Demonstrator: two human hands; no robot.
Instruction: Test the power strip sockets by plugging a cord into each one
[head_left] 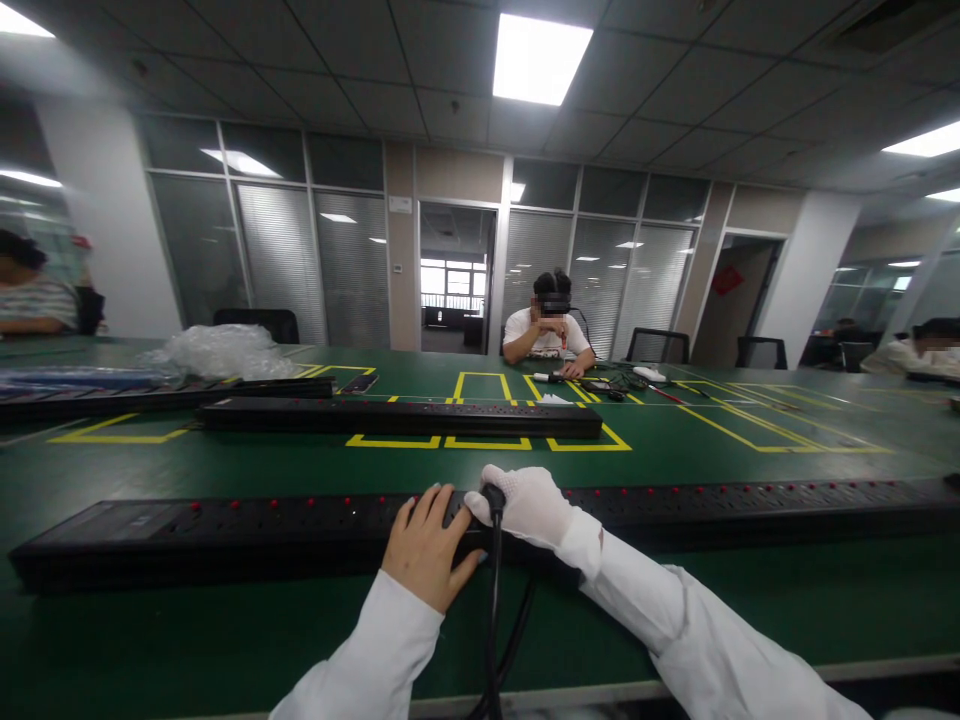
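The worktop [300,645] is smooth, its soft gloss catching the ceiling light. Crumpled wrap [225,352] over there looks like shiny plastic film. The long power strip [262,535] has a satin sheen, the plug [495,497] smooth plastic, the glove [532,502] matt, dotted cloth.

No lettering can be read: the white sign [400,205] on the far wall [401,310] and the red sheet [727,279] are too small

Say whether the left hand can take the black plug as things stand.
Probably not freely: the gloved right hand grips the plug. The left hand rests close beside it on the power strip, so distance doesn't look like the obstacle.
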